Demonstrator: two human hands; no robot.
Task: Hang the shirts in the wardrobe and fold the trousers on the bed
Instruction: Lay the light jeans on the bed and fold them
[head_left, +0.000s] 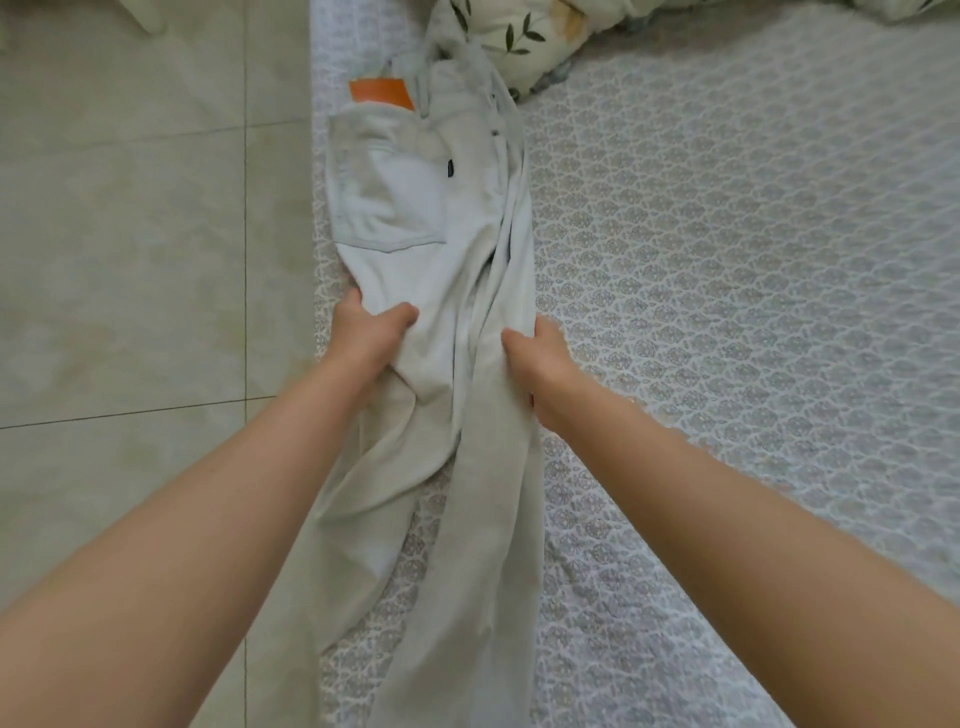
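At bed edge, pale trousers (441, 291) lie lengthwise, waistband at 12 o'clock, legs toward 6. Left hand (363, 338) and right hand (535, 358) each pinch fabric, fingers clamped mid-thigh. Advice: tension both sides evenly, align seams before folding. Patterned bedspread (727, 260) right; tiled floor (130, 234) at 9.

Both bare arms reach forward, left hand (366, 338) and right hand (540, 364) closed in grips
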